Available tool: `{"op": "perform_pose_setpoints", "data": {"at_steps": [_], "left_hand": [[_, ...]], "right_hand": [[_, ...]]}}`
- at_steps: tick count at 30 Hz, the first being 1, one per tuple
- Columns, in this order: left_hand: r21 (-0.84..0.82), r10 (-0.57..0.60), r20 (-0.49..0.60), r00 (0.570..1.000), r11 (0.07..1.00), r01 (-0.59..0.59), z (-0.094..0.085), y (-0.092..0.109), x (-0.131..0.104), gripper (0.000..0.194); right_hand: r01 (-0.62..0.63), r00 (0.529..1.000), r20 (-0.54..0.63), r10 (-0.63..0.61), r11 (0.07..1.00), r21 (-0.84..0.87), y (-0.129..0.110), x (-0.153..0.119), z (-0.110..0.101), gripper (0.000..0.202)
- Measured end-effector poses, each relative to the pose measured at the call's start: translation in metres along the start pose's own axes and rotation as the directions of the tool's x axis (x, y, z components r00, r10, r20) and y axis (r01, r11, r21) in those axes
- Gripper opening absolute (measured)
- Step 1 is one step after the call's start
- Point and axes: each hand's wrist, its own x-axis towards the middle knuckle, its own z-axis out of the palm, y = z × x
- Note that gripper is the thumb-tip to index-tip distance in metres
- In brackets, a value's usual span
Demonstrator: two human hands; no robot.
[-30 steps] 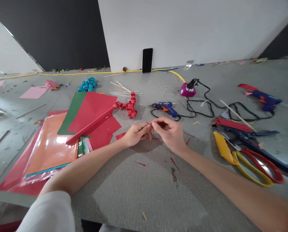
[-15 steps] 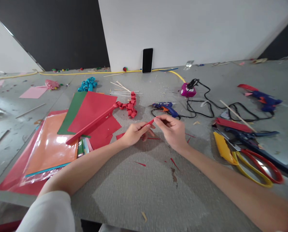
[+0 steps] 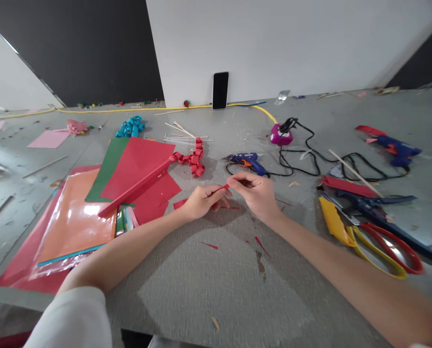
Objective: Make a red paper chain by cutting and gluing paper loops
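Between my two hands is a narrow red paper strip (image 3: 224, 186), mostly covered by the fingers. My left hand (image 3: 203, 200) pinches one end of it, and my right hand (image 3: 254, 192) pinches the other end close by. Red paper scraps (image 3: 211, 246) lie on the grey table below the hands. Behind my left hand sits a red paper chain (image 3: 197, 164) of small folded links. A blue glue gun (image 3: 247, 159) lies just beyond my right hand.
Red paper sheets (image 3: 143, 164), a green sheet (image 3: 105, 174) and an orange pack (image 3: 80, 212) lie left. Scissors (image 3: 379, 256), pliers (image 3: 364, 205) and a second glue gun (image 3: 397, 147) are right. Black cords run to a purple adapter (image 3: 281, 135). A phone (image 3: 220, 91) leans on the wall.
My right hand has shifted slightly left, closer to my left hand, and less of the red strip shows between them. The things on the table have stayed put.
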Motion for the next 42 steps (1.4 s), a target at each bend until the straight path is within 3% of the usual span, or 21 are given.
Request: {"op": "perform_pose_setpoints", "data": {"at_steps": [6, 9, 12, 16, 20, 23, 26, 30, 35, 37, 39, 42], "left_hand": [[0.004, -0.03, -0.01, 1.0, 1.0, 0.03, 0.001, -0.001, 0.0, 0.052], [0.01, -0.039, -0.03, 0.999, 0.999, 0.039, 0.001, -0.004, 0.0, 0.051], [0.04, -0.018, -0.058, 0.998, 0.999, 0.02, 0.002, -0.005, 0.0, 0.05], [0.194, 0.044, -0.141, 0.989, 0.981, -0.016, 0.001, -0.002, -0.001, 0.046], [0.36, 0.191, -0.175, 0.966, 0.926, -0.118, -0.001, 0.001, -0.001, 0.043], [0.436, 0.297, -0.169, 0.94, 0.877, -0.199, -0.002, 0.0, 0.0, 0.041], [0.472, 0.357, -0.155, 0.921, 0.846, -0.249, -0.002, -0.004, 0.001, 0.039], [0.493, 0.376, -0.13, 0.917, 0.827, -0.269, -0.003, -0.008, 0.002, 0.037], [0.508, 0.378, -0.133, 0.916, 0.82, -0.265, -0.003, -0.009, 0.002, 0.036], [0.524, 0.367, -0.146, 0.919, 0.817, -0.243, -0.002, -0.007, 0.001, 0.039], [0.537, 0.346, -0.166, 0.924, 0.818, -0.209, -0.001, -0.005, 0.0, 0.042], [0.527, 0.302, -0.189, 0.934, 0.834, -0.163, 0.0, -0.002, -0.002, 0.047]], "right_hand": [[-0.042, 0.994, -0.099, 0.044, 0.999, 0.022, 0.008, 0.009, -0.006, 0.027], [-0.002, 0.969, -0.245, 0.017, 0.998, 0.061, 0.015, 0.02, -0.016, 0.027], [0.052, 0.958, -0.285, -0.033, 0.997, 0.06, 0.016, 0.029, -0.027, 0.028], [0.035, 0.976, -0.214, -0.041, 0.999, -0.033, 0.011, 0.027, -0.03, 0.049], [0.033, 0.994, -0.098, -0.051, 0.984, -0.176, 0.006, 0.017, -0.024, 0.068], [0.106, 0.994, -0.013, -0.111, 0.971, -0.213, 0.003, 0.012, -0.02, 0.055], [0.153, 0.987, 0.063, -0.147, 0.981, -0.118, 0.003, 0.01, -0.015, 0.039], [0.078, 0.988, 0.134, -0.076, 0.997, -0.008, 0.008, 0.009, -0.009, 0.038], [0.061, 0.987, 0.146, -0.061, 0.998, 0.004, 0.006, 0.007, -0.006, 0.035], [0.087, 0.989, 0.128, -0.08, 0.995, -0.05, 0.004, 0.011, -0.012, 0.033], [0.123, 0.992, 0.033, -0.119, 0.968, -0.217, 0.005, 0.019, -0.022, 0.032], [0.038, 0.955, -0.209, -0.211, 0.785, -0.619, 0.021, 0.035, -0.042, 0.043]]}}
